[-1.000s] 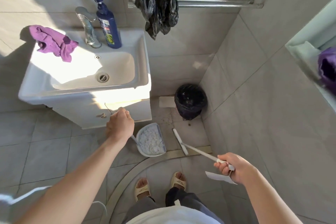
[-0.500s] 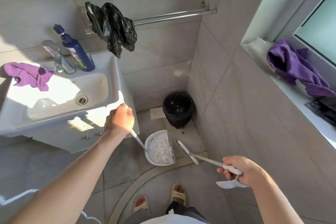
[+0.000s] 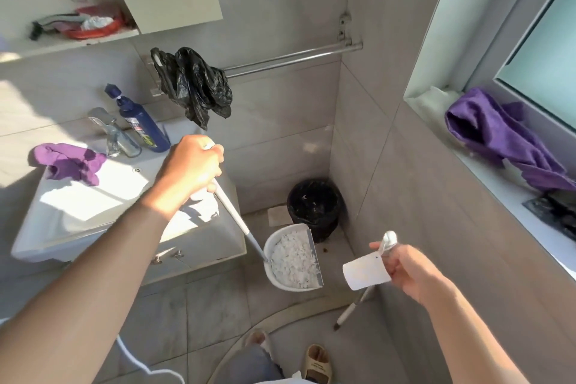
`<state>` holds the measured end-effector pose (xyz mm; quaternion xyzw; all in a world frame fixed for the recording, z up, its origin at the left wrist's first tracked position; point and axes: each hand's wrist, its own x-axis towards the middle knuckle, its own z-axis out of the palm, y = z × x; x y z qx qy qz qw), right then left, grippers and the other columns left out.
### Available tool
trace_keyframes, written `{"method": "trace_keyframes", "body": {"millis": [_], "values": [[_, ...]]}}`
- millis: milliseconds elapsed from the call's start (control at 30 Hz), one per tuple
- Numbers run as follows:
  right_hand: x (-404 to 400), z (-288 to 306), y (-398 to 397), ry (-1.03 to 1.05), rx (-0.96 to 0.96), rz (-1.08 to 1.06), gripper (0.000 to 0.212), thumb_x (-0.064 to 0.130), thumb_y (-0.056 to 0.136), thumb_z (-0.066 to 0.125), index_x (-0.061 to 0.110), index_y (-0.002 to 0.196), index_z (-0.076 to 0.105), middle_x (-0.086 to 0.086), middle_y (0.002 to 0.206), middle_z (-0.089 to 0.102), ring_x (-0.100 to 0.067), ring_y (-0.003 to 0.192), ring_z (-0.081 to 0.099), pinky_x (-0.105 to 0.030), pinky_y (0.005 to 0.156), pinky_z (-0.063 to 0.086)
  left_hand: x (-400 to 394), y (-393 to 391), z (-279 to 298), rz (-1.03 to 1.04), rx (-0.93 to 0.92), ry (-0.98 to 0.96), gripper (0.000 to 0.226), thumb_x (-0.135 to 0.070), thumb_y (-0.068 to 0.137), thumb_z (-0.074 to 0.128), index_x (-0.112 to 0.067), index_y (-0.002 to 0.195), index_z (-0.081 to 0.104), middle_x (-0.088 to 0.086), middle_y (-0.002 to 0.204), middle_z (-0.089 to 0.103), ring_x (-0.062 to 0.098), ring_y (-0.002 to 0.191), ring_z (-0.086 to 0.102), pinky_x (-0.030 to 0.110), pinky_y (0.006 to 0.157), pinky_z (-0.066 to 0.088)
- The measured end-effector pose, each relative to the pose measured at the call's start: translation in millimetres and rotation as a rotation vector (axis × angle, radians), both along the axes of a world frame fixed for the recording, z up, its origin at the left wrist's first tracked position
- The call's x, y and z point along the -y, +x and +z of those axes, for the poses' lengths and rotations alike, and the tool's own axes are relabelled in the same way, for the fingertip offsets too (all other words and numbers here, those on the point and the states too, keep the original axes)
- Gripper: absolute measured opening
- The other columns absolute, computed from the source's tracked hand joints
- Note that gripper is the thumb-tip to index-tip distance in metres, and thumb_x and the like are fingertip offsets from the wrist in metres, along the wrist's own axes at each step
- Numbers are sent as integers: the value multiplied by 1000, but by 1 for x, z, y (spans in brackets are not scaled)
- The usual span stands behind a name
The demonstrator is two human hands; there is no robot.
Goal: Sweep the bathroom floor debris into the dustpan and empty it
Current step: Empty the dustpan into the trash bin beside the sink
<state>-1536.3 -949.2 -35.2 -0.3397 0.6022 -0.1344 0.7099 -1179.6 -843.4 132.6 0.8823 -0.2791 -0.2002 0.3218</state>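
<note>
My left hand (image 3: pixel 190 170) grips the top of the long grey handle of a white dustpan (image 3: pixel 293 257). The pan hangs just above the floor, full of white shredded debris (image 3: pixel 294 260). A small black-lined bin (image 3: pixel 314 207) stands in the corner right behind the pan. My right hand (image 3: pixel 405 268) holds the top of a thin white broom (image 3: pixel 358 301), which hangs near upright with its head low by the right wall. A white tag (image 3: pixel 366 271) dangles from the broom's handle.
A white sink cabinet (image 3: pixel 193 240) stands left of the dustpan, with a blue bottle (image 3: pixel 140 121) and a purple cloth (image 3: pixel 70 162) on it. A black bag (image 3: pixel 193 84) hangs on the towel rail. My sandalled feet (image 3: pixel 318 362) are below. A window ledge (image 3: pixel 486 165) runs along the right.
My left hand has risen, lifting the dustpan off the floor nearer the bin. My right hand has swung the broom from lying low across the floor to hanging near upright.
</note>
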Motion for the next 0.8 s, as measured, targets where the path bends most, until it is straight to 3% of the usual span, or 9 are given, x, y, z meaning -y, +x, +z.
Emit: {"method": "trace_keyframes", "body": {"millis": [67,167,267,333,433,567,667,733,800], "values": [[5,0,4,-148,-115,101,32,-11,87,43,-1,105,67,-19,83,63,-23,62,59,-24,48,50,5,7,6,23,-15,-43,26,-25,92,52,-6,79,63,13,72,68,27,47,59,34,54,51],[13,3,12,-368,-309,147,7,16,90,67,13,89,73,-6,77,69,-19,65,63,-20,45,47,12,20,9,58,-72,-110,31,-26,97,51,-2,80,61,17,75,66,28,52,59,42,61,55],[22,11,27,-570,-550,242,26,41,95,58,27,74,64,7,73,64,-25,77,63,-26,62,44,20,39,8,114,-140,-172,33,-28,100,48,-4,78,57,18,76,64,27,50,57,39,62,54],[29,13,44,-662,-570,212,34,39,102,43,25,78,62,10,75,60,-27,85,62,-28,73,40,26,54,3,160,-188,-194,34,-30,102,45,-7,78,53,17,77,63,25,47,54,29,51,50],[37,25,79,-649,-436,126,37,33,104,35,11,106,65,9,97,65,-19,92,60,-25,77,38,32,76,-8,247,-258,-185,34,-33,104,41,-10,82,50,12,77,61,22,46,53,18,33,41],[51,39,121,-703,-425,170,40,34,103,33,14,116,64,8,110,65,-18,99,58,-26,82,40,37,100,-26,355,-354,-186,23,-29,104,37,-10,104,51,9,73,59,20,48,54,14,30,36],[65,43,152,-756,-493,169,36,28,100,40,8,113,67,-5,107,69,-26,95,60,-32,79,45,35,127,-45,464,-451,-182,24,-30,103,36,-13,113,51,8,72,60,16,43,54,14,32,38],[70,46,168,-771,-491,186,31,25,99,40,8,101,66,-5,102,68,-27,91,61,-33,77,46,32,143,-56,529,-519,-177,22,-27,103,35,-11,101,51,9,74,60,14,36,55,14,34,40],[74,49,183,-781,-493,214,26,20,98,40,8,91,62,-6,91,65,-27,83,58,-31,70,43,24,157,-63,577,-581,-175,22,-21,103,34,-10,91,49,11,75,59,15,42,57,15,37,41]]}}
